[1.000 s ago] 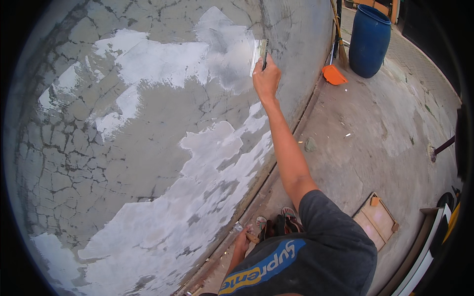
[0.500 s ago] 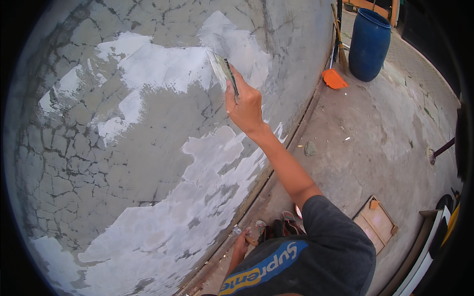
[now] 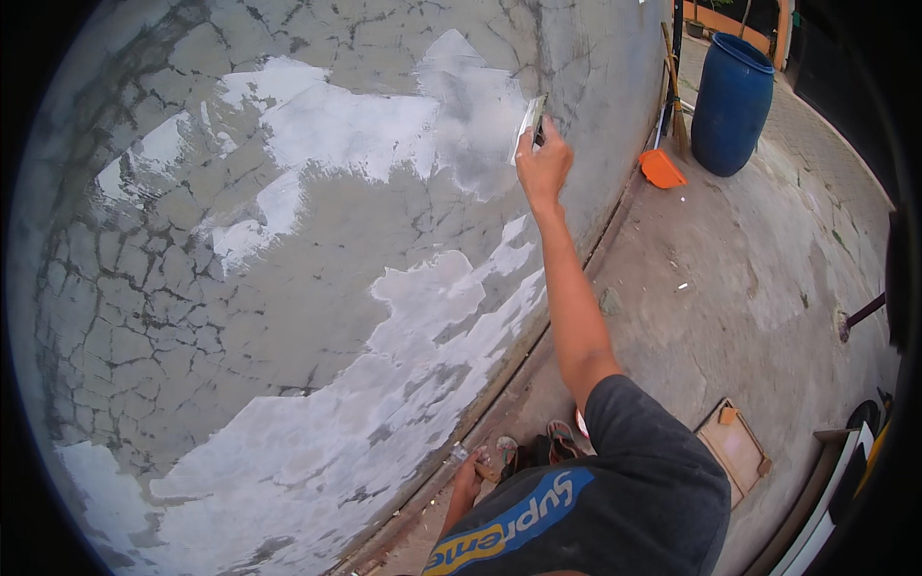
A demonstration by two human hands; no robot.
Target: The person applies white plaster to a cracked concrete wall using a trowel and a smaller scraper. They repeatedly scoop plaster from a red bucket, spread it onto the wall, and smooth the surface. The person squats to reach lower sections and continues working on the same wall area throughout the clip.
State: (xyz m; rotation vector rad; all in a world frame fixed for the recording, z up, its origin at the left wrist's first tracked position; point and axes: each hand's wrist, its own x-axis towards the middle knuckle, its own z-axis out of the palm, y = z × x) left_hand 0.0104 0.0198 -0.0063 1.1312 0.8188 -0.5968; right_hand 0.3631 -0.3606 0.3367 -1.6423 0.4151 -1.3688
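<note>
My right hand (image 3: 545, 165) is closed round a wide, flat filling blade (image 3: 526, 128), its edge against the grey, cracked wall (image 3: 317, 226). The blade is at the right border of an upper patch of white filler (image 3: 351, 125), whose right part looks thinner and greyer. Low down near my body, my left hand (image 3: 467, 477) grips a putty knife (image 3: 488, 472) with a wooden handle. Its metal end points toward the wall's foot and carries some whitish stuff. A larger, streaky area of white filler (image 3: 317, 437) covers the lower wall.
A blue barrel (image 3: 732, 106) stands at the far right, with a broom (image 3: 676, 91) and an orange dustpan (image 3: 662, 169) by the wall. On the concrete floor (image 3: 706, 317) lie a stone (image 3: 610, 301) and a framed wooden board (image 3: 734, 451). A dark pole (image 3: 864, 312) is at the right.
My right hand has swept the blade rightward across the upper white patch to its right border, and the arm is straighter. The left hand still holds the putty knife. The view has shifted slightly.
</note>
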